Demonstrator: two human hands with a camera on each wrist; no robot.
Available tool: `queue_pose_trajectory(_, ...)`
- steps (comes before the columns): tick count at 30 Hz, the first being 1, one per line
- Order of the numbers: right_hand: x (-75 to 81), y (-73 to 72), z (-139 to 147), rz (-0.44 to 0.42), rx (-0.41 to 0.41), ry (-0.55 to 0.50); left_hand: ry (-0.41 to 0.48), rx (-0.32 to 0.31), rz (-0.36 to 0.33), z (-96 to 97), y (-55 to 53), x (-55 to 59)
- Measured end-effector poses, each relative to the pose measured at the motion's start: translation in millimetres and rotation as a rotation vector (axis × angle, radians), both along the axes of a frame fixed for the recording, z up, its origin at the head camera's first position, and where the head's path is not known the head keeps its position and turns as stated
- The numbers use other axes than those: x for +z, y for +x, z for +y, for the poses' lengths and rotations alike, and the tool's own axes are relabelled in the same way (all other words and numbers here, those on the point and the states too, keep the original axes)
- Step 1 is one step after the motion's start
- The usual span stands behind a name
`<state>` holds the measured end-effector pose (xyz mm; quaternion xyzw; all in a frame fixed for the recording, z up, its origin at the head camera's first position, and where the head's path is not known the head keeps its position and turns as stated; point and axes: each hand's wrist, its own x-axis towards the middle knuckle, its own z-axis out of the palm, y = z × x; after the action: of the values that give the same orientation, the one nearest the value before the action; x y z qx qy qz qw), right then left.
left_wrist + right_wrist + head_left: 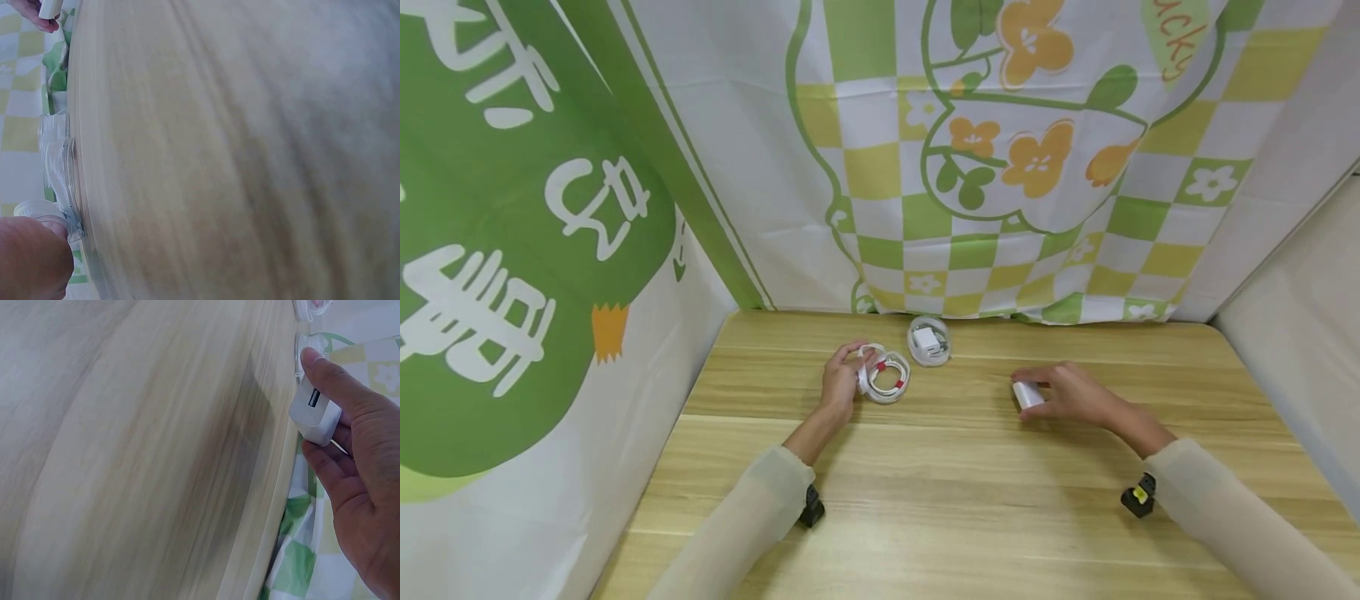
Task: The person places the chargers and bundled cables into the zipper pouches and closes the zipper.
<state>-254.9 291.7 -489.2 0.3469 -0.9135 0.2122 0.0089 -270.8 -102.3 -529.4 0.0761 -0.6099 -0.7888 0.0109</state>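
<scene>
My left hand [840, 383] pinches the left side of a coiled white cable [895, 394] that has red bands on it. In the left wrist view part of that hand [34, 259] shows low at the left, and its fingertips are mostly hidden. Between thumb and fingers, my right hand [1078, 395] holds a white USB charger [1028, 395] over the wooden table. The right wrist view shows the charger [315, 412] tilted, its USB slot facing the camera, with the thumb on one side and fingers on the other.
Behind and between the hands, a second coil of pale cable [928, 354] lies on the table [940, 483] with a white plug block [926, 340] on it. A patterned curtain [880, 225] hangs along the back edge, and a green-and-white cloth [647, 367] at the left.
</scene>
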Motion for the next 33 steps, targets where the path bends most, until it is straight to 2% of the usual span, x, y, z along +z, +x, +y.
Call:
queue_pose_trajectory(15, -2.3, -9.0, -27.5, -0.027, 0.038, -0.038, -0.022, -0.004, -0.009, 0.6, 1.4, 1.8)
queue_pose_trajectory(26, 4.3, -11.6, -48.5, -0.101, 0.04, -0.032, -0.005, 0.0, -0.002, 0.4, 1.3, 1.5)
queue_pose_trajectory(33, 2.1, -14.3, -59.6, -0.085, 0.077, -0.049, -0.017, 0.011, -0.009, 1.0, 1.4, 2.4)
